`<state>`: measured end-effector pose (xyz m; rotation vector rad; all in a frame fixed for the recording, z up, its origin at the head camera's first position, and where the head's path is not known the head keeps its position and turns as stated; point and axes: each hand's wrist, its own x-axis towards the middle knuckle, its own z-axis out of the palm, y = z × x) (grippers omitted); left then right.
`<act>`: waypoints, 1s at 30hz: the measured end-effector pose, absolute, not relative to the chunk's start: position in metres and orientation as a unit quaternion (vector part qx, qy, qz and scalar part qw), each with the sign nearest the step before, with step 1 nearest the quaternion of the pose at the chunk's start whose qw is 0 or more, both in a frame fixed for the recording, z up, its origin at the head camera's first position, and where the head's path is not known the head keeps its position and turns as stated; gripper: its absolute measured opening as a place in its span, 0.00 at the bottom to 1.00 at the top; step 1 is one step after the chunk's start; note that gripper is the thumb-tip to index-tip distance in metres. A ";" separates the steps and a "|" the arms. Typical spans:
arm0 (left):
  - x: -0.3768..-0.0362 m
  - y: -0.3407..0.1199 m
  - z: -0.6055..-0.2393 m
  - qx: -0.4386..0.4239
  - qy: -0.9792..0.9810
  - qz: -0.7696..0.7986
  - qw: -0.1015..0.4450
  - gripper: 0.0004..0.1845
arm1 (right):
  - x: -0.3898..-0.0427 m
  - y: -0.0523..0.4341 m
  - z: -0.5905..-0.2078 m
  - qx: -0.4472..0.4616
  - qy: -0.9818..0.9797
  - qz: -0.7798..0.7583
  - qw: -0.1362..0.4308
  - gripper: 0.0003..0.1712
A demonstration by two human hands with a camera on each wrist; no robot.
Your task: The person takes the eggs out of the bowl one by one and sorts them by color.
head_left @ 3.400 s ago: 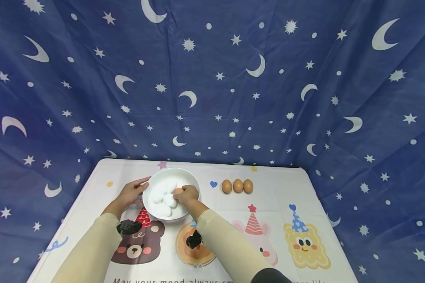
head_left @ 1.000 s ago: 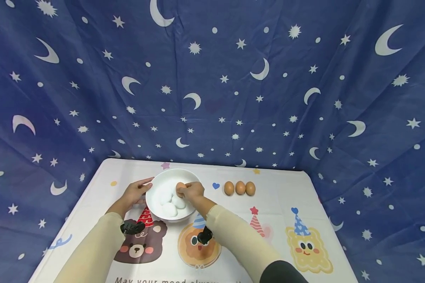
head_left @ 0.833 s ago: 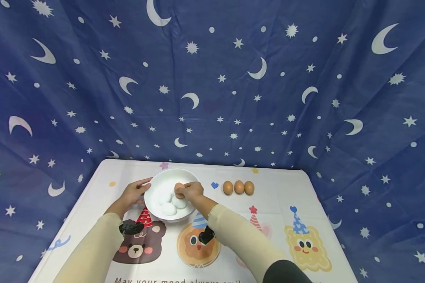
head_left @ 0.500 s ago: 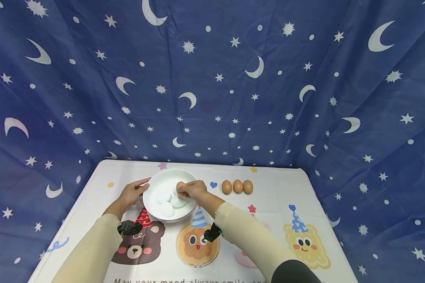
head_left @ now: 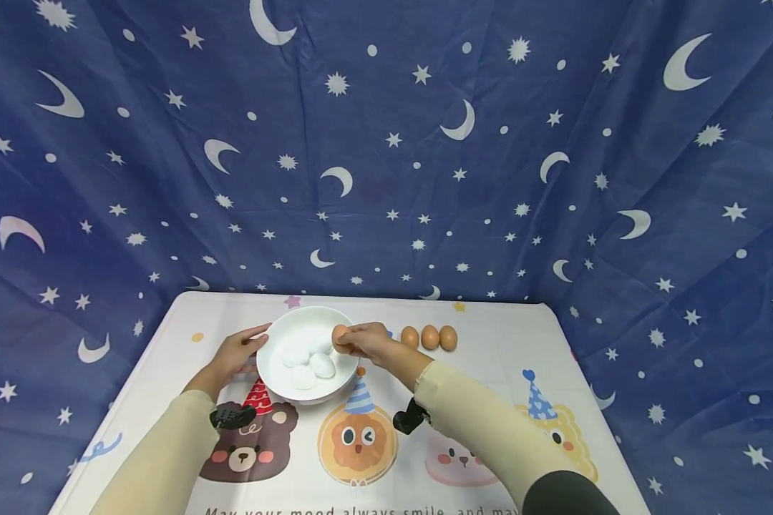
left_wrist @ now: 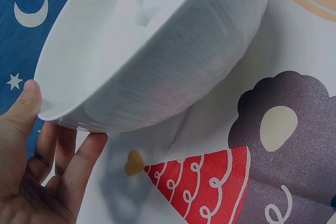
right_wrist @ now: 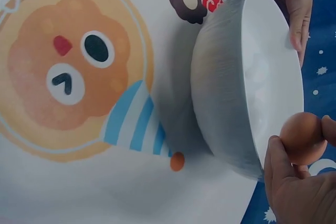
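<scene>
We see the right hand (head_left: 368, 341) pinching a brown egg (head_left: 339, 338) between thumb and fingers at the right rim of the white bowl (head_left: 286, 331); whether egg and rim touch, we cannot tell. The left hand (head_left: 234, 354) grips the bowl's left rim, thumb on the lip and fingers against the outside. Inside the bowl we see several white eggs (head_left: 323, 365) lying close together. To the bowl's right, three other brown eggs (head_left: 430, 337) sit in a row on the worktop (head_left: 502, 336). Behind it hangs a blue cloth (head_left: 367, 114) patterned with moons and stars.
</scene>
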<state>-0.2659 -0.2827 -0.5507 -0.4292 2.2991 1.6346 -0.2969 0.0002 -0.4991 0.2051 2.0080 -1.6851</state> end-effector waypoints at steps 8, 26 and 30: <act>-0.266 -0.284 -0.553 -0.145 0.798 0.567 0.144 0.30 | -0.296 0.020 -0.497 0.070 0.734 -0.622 0.264 0.20; -0.267 -0.285 -0.553 -0.151 0.809 0.549 0.145 0.30 | -0.316 0.072 -0.491 0.124 0.733 -0.621 0.247 0.23; -0.267 -0.286 -0.553 -0.146 0.811 0.549 0.143 0.31 | -0.321 0.088 -0.493 0.148 0.735 -0.616 0.242 0.23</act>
